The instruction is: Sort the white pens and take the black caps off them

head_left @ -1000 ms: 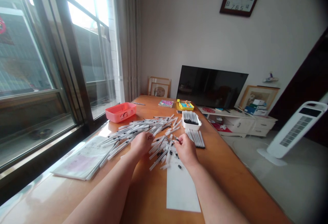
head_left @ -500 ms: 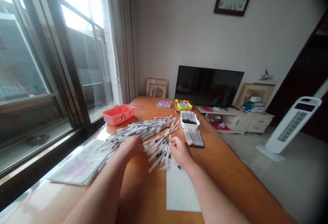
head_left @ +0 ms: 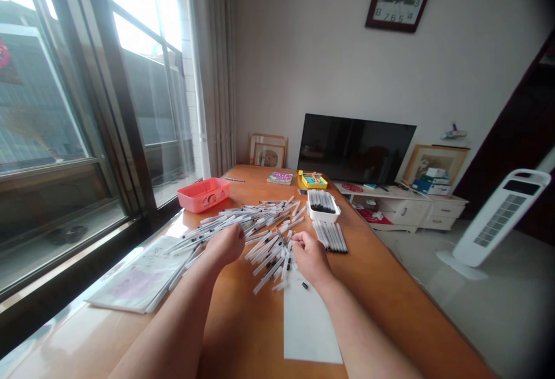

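Note:
A loose heap of clear-barrelled pens (head_left: 266,212) with black caps and tips spreads over the middle of the wooden table. My left hand (head_left: 226,244) is closed in a fist at the near edge of this heap; whatever it may hold is hidden. Across from it, my right hand (head_left: 310,256) has thumb and fingers pinched together beside the nearer pens (head_left: 269,256). Thin dark tips show by its fingertips, but I cannot tell if they are gripped. A small black cap (head_left: 305,285) lies on a white sheet of paper (head_left: 310,330) below my right hand.
A white box of pens (head_left: 324,215) and a neat row of pens (head_left: 330,236) are at the right. A pink basket (head_left: 203,195) stands at the left, behind a stack of papers (head_left: 130,278). Farther back lie a booklet (head_left: 280,178) and a yellow box (head_left: 314,181).
The view has shifted slightly, so everything sits a little differently in frame. My left fist has lifted slightly; my right hand stays pinched in nearly the same place.

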The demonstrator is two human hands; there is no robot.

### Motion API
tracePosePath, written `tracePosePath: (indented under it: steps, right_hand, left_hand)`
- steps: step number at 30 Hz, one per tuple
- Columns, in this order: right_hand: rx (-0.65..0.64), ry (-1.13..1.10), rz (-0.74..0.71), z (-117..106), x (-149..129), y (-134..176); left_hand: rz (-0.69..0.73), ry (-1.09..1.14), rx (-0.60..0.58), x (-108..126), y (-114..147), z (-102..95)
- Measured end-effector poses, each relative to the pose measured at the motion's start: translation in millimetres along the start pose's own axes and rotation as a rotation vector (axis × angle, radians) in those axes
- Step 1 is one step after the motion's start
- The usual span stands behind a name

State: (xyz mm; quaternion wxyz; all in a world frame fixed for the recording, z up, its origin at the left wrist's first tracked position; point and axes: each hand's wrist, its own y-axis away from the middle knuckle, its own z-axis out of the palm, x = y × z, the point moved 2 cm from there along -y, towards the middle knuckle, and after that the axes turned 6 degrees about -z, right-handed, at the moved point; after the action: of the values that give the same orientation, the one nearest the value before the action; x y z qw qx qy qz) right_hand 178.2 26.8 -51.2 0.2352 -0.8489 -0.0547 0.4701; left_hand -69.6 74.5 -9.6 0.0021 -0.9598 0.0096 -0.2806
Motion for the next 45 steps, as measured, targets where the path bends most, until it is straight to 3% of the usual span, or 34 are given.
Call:
tracePosePath:
  steps: [2,6,10,16,27,40,45]
  right_hand:
    - [-0.005,-0.077,0.019,-1,-7,0]
    - [-0.050,-0.280,0.081,-1,-20,2]
    - [-0.048,-0.448,0.157,-2,-24,2]
    - [-0.040,-0.525,0.227,-4,-23,1]
    - [-0.195,-0.396,0.140,-12,-20,0]
    - [-0.275,-0.430,0.224,-16,-22,2]
    - [-0.350,-0.436,0.167,-22,-25,4]
  left_hand:
    - [0.011,0.258,-0.081,10,3,4.4]
    - [0.060,0.905,-0.405,36,17,15.7]
    - [0.042,1.105,-0.566,50,28,23.2]
    - [0.119,0.985,-0.651,58,33,28.5]
    - [0.231,0.716,-0.605,57,32,30.6]
    - [0.246,0.702,-0.587,57,34,27.5]
    - [0.258,0.682,-0.612,58,36,24.7]
